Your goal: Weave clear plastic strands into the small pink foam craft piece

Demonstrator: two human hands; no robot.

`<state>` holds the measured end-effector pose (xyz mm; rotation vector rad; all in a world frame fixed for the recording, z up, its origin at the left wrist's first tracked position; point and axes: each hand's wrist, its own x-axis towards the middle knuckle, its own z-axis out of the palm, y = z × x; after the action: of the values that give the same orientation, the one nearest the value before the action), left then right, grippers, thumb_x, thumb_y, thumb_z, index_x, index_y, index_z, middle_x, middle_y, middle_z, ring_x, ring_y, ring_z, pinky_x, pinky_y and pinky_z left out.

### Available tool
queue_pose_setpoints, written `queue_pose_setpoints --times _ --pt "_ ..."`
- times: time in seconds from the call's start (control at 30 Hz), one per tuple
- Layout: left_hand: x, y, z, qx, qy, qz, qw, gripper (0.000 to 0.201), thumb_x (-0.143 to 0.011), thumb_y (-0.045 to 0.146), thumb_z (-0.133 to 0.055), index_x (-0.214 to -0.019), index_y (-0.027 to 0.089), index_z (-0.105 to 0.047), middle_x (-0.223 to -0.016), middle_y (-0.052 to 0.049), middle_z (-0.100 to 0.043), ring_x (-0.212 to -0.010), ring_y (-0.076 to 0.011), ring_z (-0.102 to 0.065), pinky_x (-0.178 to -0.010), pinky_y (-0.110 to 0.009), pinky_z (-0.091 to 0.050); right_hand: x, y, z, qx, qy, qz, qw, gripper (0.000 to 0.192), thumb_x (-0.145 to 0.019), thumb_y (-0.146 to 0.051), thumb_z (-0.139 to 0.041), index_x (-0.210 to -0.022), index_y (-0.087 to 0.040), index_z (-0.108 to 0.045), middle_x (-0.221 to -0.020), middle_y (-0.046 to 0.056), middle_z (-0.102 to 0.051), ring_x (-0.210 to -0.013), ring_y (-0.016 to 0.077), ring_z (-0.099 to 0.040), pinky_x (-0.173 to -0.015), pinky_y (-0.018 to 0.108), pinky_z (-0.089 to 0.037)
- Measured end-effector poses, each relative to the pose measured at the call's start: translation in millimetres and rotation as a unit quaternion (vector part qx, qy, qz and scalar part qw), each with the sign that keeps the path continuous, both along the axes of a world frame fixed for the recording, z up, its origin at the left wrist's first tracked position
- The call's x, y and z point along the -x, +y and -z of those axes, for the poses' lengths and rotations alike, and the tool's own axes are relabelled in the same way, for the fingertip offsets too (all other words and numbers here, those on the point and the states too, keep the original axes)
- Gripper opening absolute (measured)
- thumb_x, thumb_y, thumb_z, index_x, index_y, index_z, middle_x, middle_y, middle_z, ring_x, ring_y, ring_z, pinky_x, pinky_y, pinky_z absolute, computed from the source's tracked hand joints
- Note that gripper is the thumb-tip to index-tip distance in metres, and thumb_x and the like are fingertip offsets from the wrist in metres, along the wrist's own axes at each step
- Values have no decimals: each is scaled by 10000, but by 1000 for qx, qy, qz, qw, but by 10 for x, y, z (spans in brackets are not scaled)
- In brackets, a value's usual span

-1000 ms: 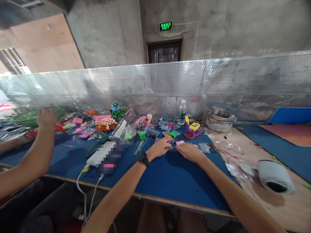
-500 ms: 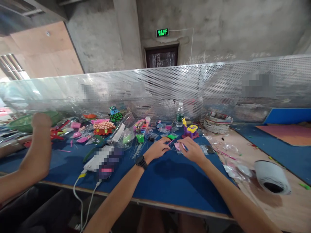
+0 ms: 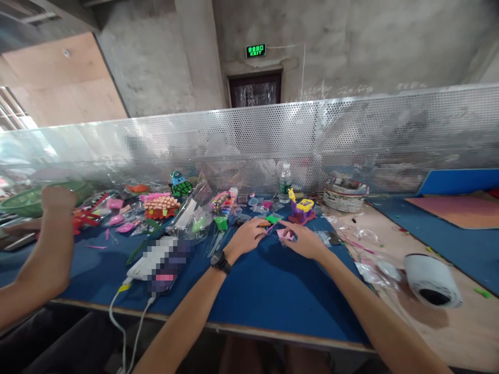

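head view: pink piece point(image 3: 284, 234) between hands

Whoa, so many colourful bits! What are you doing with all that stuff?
A person sits at a blue table strewn with foam craft pieces and small plastic bags. Their right hand pinches a small pink foam piece, and their left hand, with a black watch on the wrist, rests beside it with fingers curled. A purple and yellow foam toy stands just behind. At the far left, another person's hand is by a green bowl.
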<state>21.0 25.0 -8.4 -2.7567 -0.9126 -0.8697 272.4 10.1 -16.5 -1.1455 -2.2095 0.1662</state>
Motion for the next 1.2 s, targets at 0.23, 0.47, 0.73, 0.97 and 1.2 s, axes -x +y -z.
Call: queue_pose_setpoints --times 0.23,0.47,0.73,0.97,1.2 --pt "-110 -133 -63 -38 34 25 998 211 -966 185 -512 -958 208 -722 -1311 -80 -620 -1270 -240 -542 -1106 -458 -438 -1 -60 -66 -91 -85 3 992 361 -917 -380 -605 -1238 -222 -645 -1151 95 -727 -1078 259 -673 -907 377 -520" --pt "-212 -265 -109 -16 -145 -16 989 235 -948 267 -580 -1180 229 -572 -1485 -114 -420 -1421 -274 -362 -1170 -493 -356 37 -59 -60 -50 37 16 998 308 -1020 -294 -374 -1139 -229 -651 -918 56 -767 -751 202 -720 -664 276 -495" --pt "-455 -237 48 305 -421 125 845 379 -929 390 -610 -1233 205 -479 -1226 -125 -618 -1133 -219 -630 -1023 -413 -507 298 -259 -81 -16 178 14 984 292 -1028 -371 -349 -1184 -255 -568 -597 -28 -664 -509 178 -646 -547 276 -470" --pt "-389 -358 -155 324 -443 118 828 293 -895 439 -652 -982 160 -676 -1017 -88 -689 -894 -177 -652 -879 -335 -534 398 -412 -98 10 247 11 969 339 -1031 -424 -352 -1237 -233 -541 -558 -43 -628 -433 145 -587 -504 255 -456" --pt "-361 -322 -115 366 -471 152 788 252 -888 410 -677 -941 165 -699 -939 -48 -658 -837 -133 -593 -833 -274 -487 404 -496 -141 7 260 -5 966 310 -1029 -410 -388 -1207 -211 -545 -540 -55 -590 -419 123 -545 -485 238 -429"
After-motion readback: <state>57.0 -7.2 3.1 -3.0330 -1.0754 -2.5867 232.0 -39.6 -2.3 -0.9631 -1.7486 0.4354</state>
